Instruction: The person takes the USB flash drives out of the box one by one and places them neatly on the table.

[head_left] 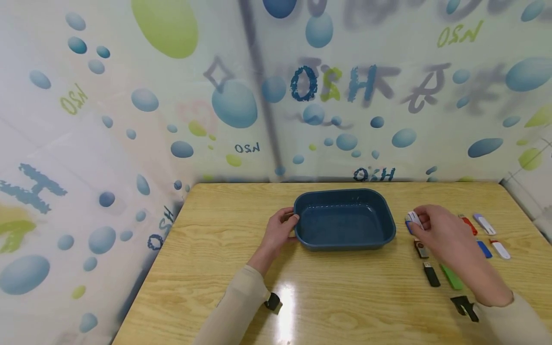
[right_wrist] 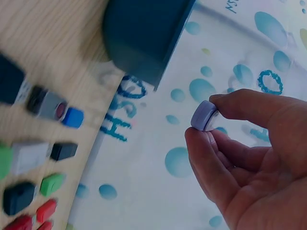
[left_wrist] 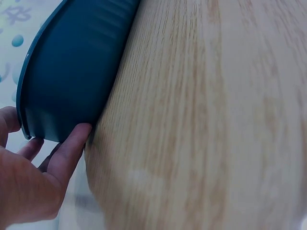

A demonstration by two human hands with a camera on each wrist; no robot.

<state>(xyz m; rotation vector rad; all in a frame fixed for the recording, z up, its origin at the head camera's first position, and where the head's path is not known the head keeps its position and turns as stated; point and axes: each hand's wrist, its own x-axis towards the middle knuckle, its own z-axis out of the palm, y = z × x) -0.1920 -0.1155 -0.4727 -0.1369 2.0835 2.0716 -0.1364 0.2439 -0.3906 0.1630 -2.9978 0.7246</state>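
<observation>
A dark blue rectangular tray [head_left: 345, 248] with rounded corners stands on the wooden table. My left hand [head_left: 279, 231] grips its left end, with the thumb at the rim and the fingers against the outer wall, as the left wrist view shows [left_wrist: 36, 177]. To the right of the tray, my right hand [head_left: 446, 244] pinches a small white and purple USB stick [right_wrist: 205, 115] between thumb and fingertips, above the tabletop. Close below that stick in the head view lies a blue USB stick [head_left: 408, 227], partly covered.
Several USB sticks lie in rows on the right: a brown-and-silver one [head_left: 421, 249], a black one [head_left: 431, 274], a green one [head_left: 452, 276], a red one [head_left: 468, 224] and a white-and-purple one [head_left: 485, 224]. A patterned curtain [head_left: 233, 163] hangs behind the table [head_left: 224, 225].
</observation>
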